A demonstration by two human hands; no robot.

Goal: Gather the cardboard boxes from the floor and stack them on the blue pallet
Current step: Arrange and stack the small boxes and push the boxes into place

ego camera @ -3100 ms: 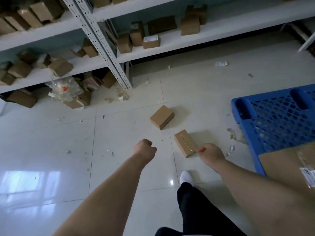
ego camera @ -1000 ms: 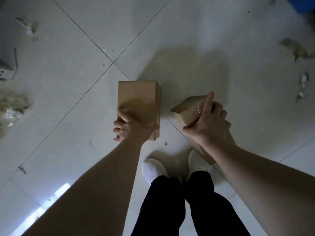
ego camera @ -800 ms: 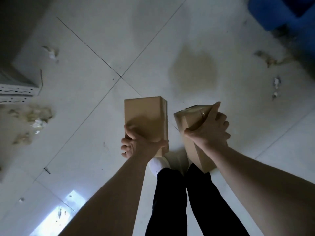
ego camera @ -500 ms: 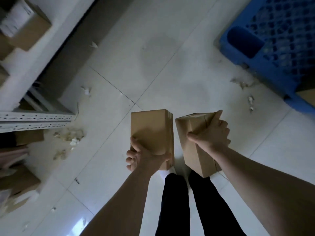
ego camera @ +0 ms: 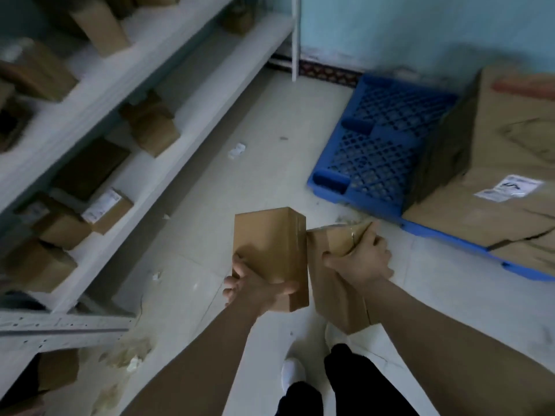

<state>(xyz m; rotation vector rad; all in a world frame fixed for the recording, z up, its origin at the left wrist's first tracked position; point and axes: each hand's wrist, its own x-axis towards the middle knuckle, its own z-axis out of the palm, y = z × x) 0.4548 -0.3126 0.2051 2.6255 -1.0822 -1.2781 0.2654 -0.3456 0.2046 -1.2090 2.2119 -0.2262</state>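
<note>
1. The left hand (ego camera: 255, 291) is gripping a closed cardboard box (ego camera: 267, 244) by its near end. The thumb is lying on the top face and the fingers are curling underneath, so the box is hanging in the air above the tile floor (ego camera: 255, 175).
2. The right hand (ego camera: 360, 259) is clutching a second cardboard box (ego camera: 339, 292), fingers hooked over its upper far edge. This box is tilting, with its lower end hanging near the person's legs. It is sitting just beside the first; whether the two are touching I cannot tell.
3. The blue pallet (ego camera: 378, 154) is lying on the floor ahead and to the right, against the teal wall (ego camera: 390, 31), apart from both carried boxes.
4. Large crumpled cartons (ego camera: 495, 175) are taking up the pallet's right part, one bearing a white label (ego camera: 507, 187). The blue lattice is showing only on the left part.
5. A strip of floor with small bits of litter (ego camera: 342, 219) is lying between the carried boxes and the pallet's near edge.
6. White shelving (ego camera: 168, 94) is running along the left, carrying small brown boxes (ego camera: 153, 127) on several levels.
7. A paper scrap (ego camera: 237, 150) is lying on the floor between shelving and pallet.
</note>
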